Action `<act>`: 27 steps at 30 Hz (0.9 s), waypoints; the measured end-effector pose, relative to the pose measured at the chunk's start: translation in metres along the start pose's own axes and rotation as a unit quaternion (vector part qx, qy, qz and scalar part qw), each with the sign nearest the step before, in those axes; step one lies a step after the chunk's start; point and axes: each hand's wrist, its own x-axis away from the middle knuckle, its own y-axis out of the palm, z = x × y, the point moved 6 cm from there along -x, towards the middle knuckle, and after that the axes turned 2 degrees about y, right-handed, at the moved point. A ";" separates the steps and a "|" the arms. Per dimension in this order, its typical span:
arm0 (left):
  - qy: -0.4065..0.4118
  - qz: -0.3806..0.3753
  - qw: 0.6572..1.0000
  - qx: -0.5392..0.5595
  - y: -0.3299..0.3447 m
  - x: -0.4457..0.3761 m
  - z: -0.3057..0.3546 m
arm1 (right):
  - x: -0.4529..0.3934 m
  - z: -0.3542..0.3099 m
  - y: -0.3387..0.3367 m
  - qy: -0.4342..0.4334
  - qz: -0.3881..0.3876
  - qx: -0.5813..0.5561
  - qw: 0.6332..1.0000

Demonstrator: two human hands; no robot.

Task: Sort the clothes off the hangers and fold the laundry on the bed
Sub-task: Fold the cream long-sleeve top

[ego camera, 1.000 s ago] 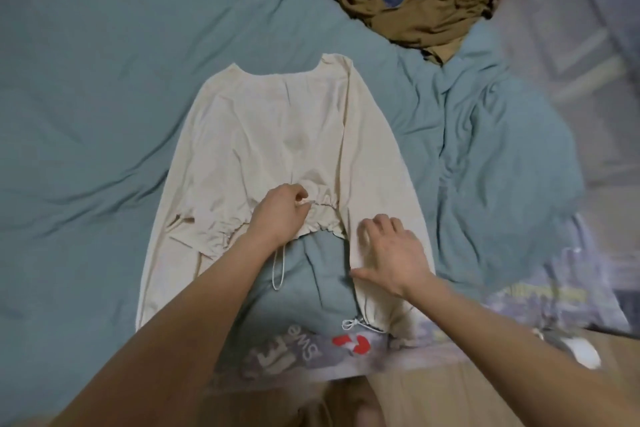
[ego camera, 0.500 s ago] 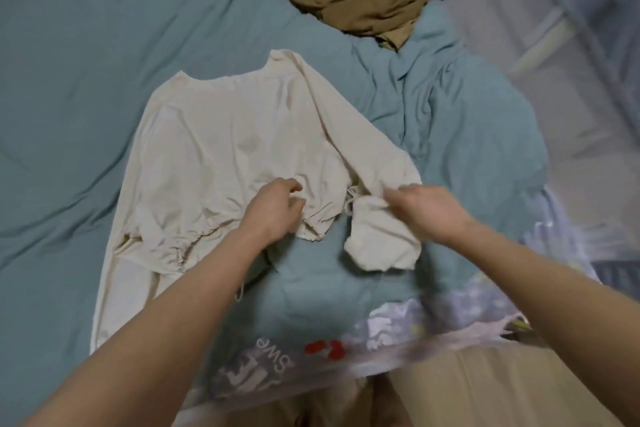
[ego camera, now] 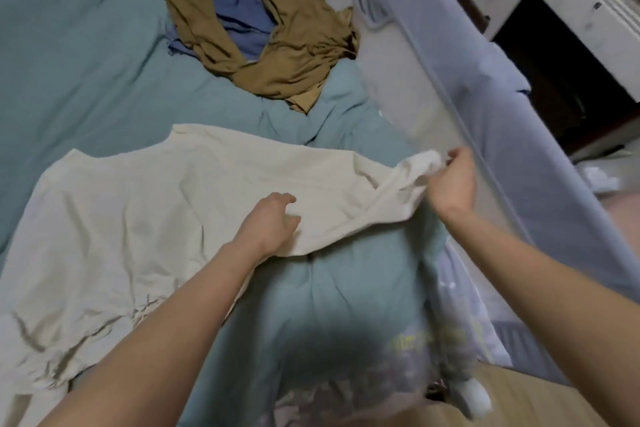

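You're stretching out the cream top's [ego camera: 173,218] sleeve.
Your right hand [ego camera: 452,182] pinches the cuff [ego camera: 424,163]; your left hand [ego camera: 268,225] rests loosely curled on the fabric.

A grey mesh bed rail [ego camera: 485,135] is running along the bed's right side. White furniture [ego camera: 571,0] is standing beyond it. Wooden floor [ego camera: 540,406] is showing below.

The cream top [ego camera: 145,218] runs off the left edge; print on the bedding's near edge [ego camera: 346,392] is blurred.
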 end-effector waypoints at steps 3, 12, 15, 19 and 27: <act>0.017 -0.054 0.998 -0.029 0.030 -0.010 0.012 | 0.032 -0.022 0.012 -0.279 -0.049 0.089 0.955; 0.079 -0.272 0.939 -0.196 0.125 -0.002 0.005 | 0.045 0.114 0.063 -0.168 -0.390 0.569 0.705; 0.080 -0.201 0.970 -0.109 0.108 0.001 0.007 | 0.052 0.084 0.054 -0.218 -0.324 0.534 0.750; 0.007 -0.006 1.000 0.024 0.047 0.031 -0.032 | 0.102 -0.011 0.072 -0.322 -0.261 0.367 0.833; -0.134 0.110 0.984 -0.023 -0.010 0.160 -0.209 | 0.275 -0.093 0.180 -0.413 -0.377 0.198 0.805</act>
